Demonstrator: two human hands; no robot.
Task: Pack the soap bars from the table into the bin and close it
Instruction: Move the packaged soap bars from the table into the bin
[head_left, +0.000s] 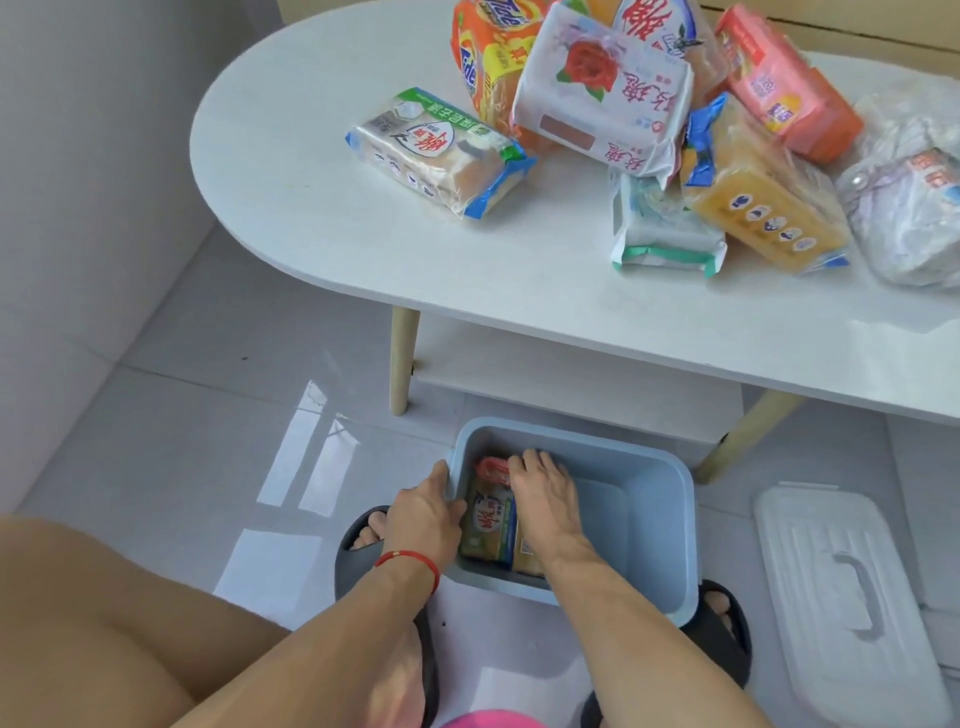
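A pale blue bin stands open on the tiled floor in front of a white oval table, between the person's feet in dark slippers; its white lid lies flat on the floor to the right, well apart from it. The left hand is curled over the bin's left rim, fingers inside and thumb along the outer edge, gripping the wall; a red cord circles that wrist. The right hand reaches down into the bin with fingers spread and lies on the packed soap bars, which stand against the left wall; whether it grips one or only presses on them cannot be told. More wrapped soap bars remain on the table: a green-and-white pack lying alone toward the left; an orange pack, a white rose-printed pack, a yellow bar and others heaped to the right.
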